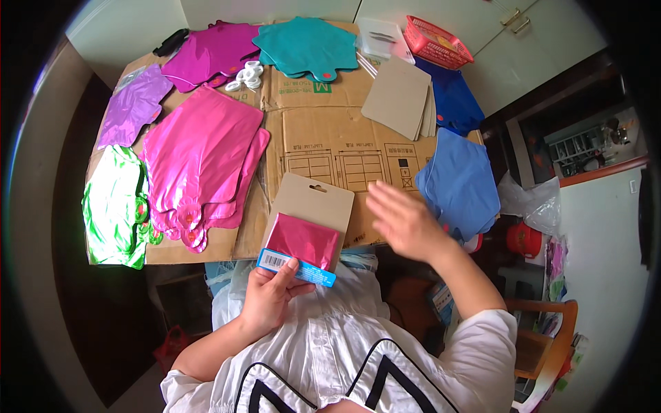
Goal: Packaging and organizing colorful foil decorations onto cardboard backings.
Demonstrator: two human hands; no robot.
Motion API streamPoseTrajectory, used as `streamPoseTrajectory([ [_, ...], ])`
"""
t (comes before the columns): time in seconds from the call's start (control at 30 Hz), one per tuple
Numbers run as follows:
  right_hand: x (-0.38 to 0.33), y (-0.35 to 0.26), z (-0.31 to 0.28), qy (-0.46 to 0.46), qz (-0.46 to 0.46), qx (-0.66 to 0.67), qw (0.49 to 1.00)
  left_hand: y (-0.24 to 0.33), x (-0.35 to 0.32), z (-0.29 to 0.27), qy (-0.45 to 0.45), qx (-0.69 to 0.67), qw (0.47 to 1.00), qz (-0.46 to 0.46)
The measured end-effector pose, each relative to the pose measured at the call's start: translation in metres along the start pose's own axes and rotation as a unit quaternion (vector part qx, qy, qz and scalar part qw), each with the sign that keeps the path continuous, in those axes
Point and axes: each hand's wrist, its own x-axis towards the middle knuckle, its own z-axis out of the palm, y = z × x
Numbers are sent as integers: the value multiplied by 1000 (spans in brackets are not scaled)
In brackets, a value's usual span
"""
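Your left fingers (pixel 286 271) pinch the lower end of a stiff, matte grey-brown cardboard card (pixel 313 195) with a slot at its top, the thumb pressing on a glossy blue printed strip (pixel 311 273). Above that thumb, a smooth, folded magenta foil packet (pixel 303 237) lies on the card. Your right fingers (pixel 387 206) are straight and extended, just beside the card, holding nothing visible.

Left of your left fingers lie wrinkled, shiny pink foil sheets (pixel 206 138), then crinkled metallic green foil pieces (pixel 110 206). Right of your right fingers are periwinkle-blue foil sheets (pixel 461 179); ahead, stacked flat grey-brown cards (pixel 396 96) rest on the cardboard-covered counter (pixel 310 131).

The fingers under the card are partly hidden; your right thumb is hard to make out.
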Motion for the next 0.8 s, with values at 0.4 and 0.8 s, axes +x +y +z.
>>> streamPoseTrajectory([
  [0.4,29,-31,-28,45,54,216,974,-12,0,1,4,-25,999,-35],
  [0.8,43,-75,50,-89,-146,48,984,-25,15,-5,-20,-85,996,-36],
])
